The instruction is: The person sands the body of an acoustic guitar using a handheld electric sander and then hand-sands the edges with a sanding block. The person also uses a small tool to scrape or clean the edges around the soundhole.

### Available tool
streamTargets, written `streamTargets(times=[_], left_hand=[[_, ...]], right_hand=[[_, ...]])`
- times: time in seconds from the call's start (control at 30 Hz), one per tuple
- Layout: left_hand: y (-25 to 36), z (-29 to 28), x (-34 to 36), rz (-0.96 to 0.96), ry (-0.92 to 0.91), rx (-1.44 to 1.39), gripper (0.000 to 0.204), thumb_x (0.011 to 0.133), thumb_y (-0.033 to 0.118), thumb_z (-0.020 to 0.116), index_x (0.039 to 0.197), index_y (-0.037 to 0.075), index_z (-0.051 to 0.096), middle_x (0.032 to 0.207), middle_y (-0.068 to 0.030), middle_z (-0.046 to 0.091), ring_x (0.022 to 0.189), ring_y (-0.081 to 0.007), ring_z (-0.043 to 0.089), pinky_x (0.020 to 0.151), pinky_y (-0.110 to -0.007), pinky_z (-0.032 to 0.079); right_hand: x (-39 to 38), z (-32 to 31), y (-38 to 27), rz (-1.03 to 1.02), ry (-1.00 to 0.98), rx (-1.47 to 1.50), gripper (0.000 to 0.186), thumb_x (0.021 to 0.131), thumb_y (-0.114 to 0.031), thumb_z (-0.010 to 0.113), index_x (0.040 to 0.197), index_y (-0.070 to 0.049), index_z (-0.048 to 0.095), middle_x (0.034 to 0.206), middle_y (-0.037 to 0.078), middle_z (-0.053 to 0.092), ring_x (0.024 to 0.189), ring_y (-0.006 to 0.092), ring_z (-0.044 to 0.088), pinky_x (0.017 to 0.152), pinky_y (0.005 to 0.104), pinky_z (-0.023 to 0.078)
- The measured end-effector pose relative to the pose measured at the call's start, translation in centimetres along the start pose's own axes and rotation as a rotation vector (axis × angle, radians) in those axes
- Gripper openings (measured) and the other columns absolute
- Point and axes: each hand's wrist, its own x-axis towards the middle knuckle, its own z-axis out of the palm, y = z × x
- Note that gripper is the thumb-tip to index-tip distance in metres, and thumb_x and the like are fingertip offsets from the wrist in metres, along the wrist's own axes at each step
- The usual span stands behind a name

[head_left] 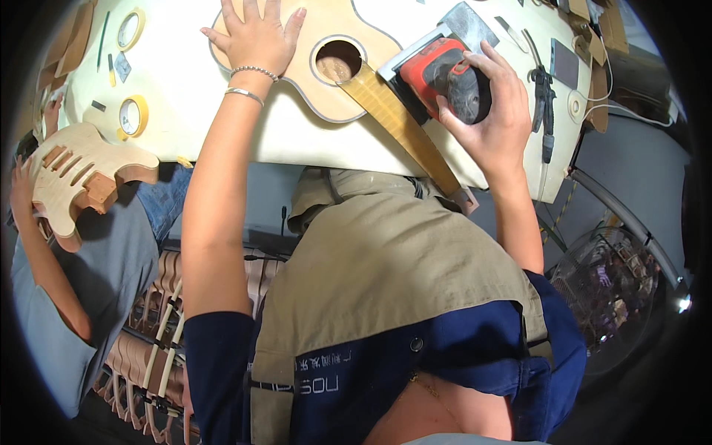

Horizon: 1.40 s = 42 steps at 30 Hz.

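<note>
An unfinished pale wood acoustic guitar [320,21] lies on the white-covered table. My left hand [259,38] rests flat on its top, left of the round soundhole [339,61], with the fingers spread. The yellowish-brown neck [404,122] runs toward the lower right and passes over the table's near edge. My right hand [498,111] is wrapped round a red and black power sander [436,65] beside the neck. The sander is tilted, its flat base facing the neck; whether it touches the wood cannot be seen. A grey, dusty flat piece [470,27] lies just beyond the sander.
Tape rolls [134,116] and small tools lie on the table's left part. At the right are a black cable assembly [544,96] and a dark flat block [564,64]. A co-worker at the left holds an electric guitar body [67,159]. A fan [604,297] stands lower right.
</note>
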Motion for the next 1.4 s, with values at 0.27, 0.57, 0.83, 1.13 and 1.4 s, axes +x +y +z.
streamTargets(times=[0.27, 0.57, 0.83, 1.13, 1.4], left_hand=[[1.8, -2.1, -0.4, -0.083, -0.150, 0.010, 0.068, 0.095, 0.049, 0.056, 0.154, 0.018, 0.041, 0.163, -0.0162, 0.028, 0.148, -0.0440, 0.023, 0.113, -0.073, 0.016], [2.2, -2.2, 0.0, -0.074, -0.110, 0.024, 0.067, 0.094, 0.048, 0.058, 0.152, 0.019, 0.043, 0.161, -0.0163, 0.031, 0.146, -0.0445, 0.026, 0.113, -0.072, 0.019], [1.5, -2.4, -0.1, -0.091, -0.119, 0.042, 0.067, 0.094, 0.047, 0.059, 0.152, 0.018, 0.042, 0.161, -0.0169, 0.031, 0.146, -0.0440, 0.025, 0.114, -0.071, 0.018], [1.9, -2.6, 0.0, -0.094, -0.099, -0.022, 0.069, 0.092, 0.044, 0.062, 0.151, 0.014, 0.044, 0.162, -0.0194, 0.029, 0.146, -0.0468, 0.024, 0.114, -0.071, 0.017], [2.2, -1.9, 0.2, -0.089, -0.106, 0.047, 0.067, 0.093, 0.048, 0.060, 0.152, 0.018, 0.044, 0.162, -0.0175, 0.029, 0.146, -0.0440, 0.025, 0.114, -0.071, 0.018]], right_hand=[[5.4, 2.5, -2.2, -0.043, -0.031, -0.094, 0.062, 0.058, -0.023, 0.084, 0.117, -0.024, 0.066, 0.129, 0.009, 0.063, 0.100, 0.0309, 0.063, 0.085, 0.0400, 0.055], [0.9, -2.2, 0.5, 0.000, -0.193, -0.064, 0.065, 0.058, -0.016, 0.085, 0.121, -0.015, 0.066, 0.133, 0.012, 0.064, 0.117, 0.0334, 0.063, 0.097, 0.0419, 0.050], [2.2, -0.6, 0.2, -0.035, -0.089, -0.042, 0.066, 0.059, -0.020, 0.086, 0.123, -0.018, 0.067, 0.136, 0.018, 0.061, 0.108, 0.0344, 0.065, 0.093, 0.0409, 0.051], [5.9, 1.1, -3.5, -0.117, -0.142, -0.145, 0.064, 0.058, -0.018, 0.086, 0.119, -0.019, 0.068, 0.131, 0.012, 0.065, 0.105, 0.0315, 0.064, 0.091, 0.0409, 0.052], [8.0, 2.1, -3.7, -0.063, -0.122, -0.059, 0.064, 0.058, -0.019, 0.084, 0.119, -0.017, 0.064, 0.118, 0.014, 0.064, 0.099, 0.0350, 0.064, 0.085, 0.0430, 0.052]])
